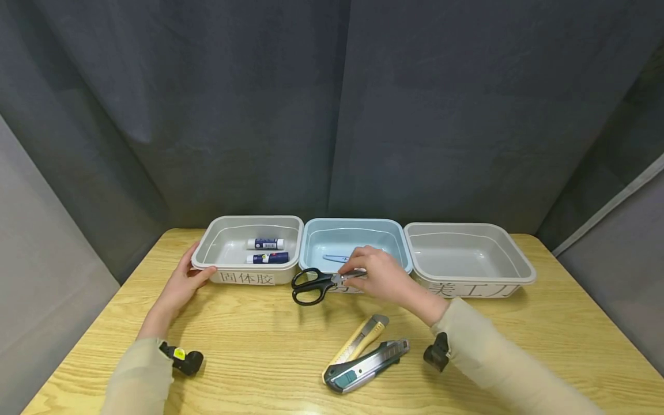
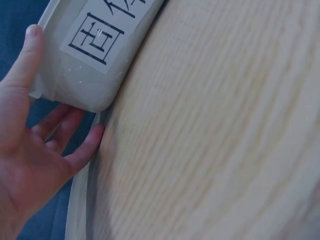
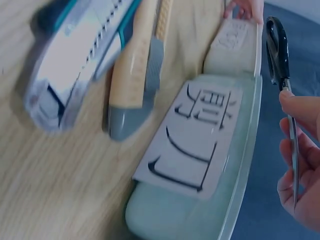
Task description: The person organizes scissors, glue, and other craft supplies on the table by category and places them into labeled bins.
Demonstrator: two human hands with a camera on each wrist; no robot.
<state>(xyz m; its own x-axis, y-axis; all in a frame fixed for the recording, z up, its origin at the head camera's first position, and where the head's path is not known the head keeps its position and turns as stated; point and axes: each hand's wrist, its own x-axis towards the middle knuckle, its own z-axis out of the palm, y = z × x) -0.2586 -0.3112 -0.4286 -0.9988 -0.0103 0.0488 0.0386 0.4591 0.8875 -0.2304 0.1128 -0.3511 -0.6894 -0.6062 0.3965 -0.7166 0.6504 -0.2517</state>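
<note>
Black-handled scissors are pinched by the blades in my right hand, between thumb and fingers. They hang over the front rim of the light blue bin, handles pointing left. Inside that bin lies a slim blue object, partly hidden by my hand. My left hand holds the front left corner of a grey bin, thumb on the rim and fingers along its end. Two glue sticks lie in this grey bin.
A second grey bin stands to the right of the blue one. All three bins carry front labels in Chinese characters. On the wooden table before them, a yellow utility knife lies partly under a green and silver utility knife. A dark curtain hangs behind.
</note>
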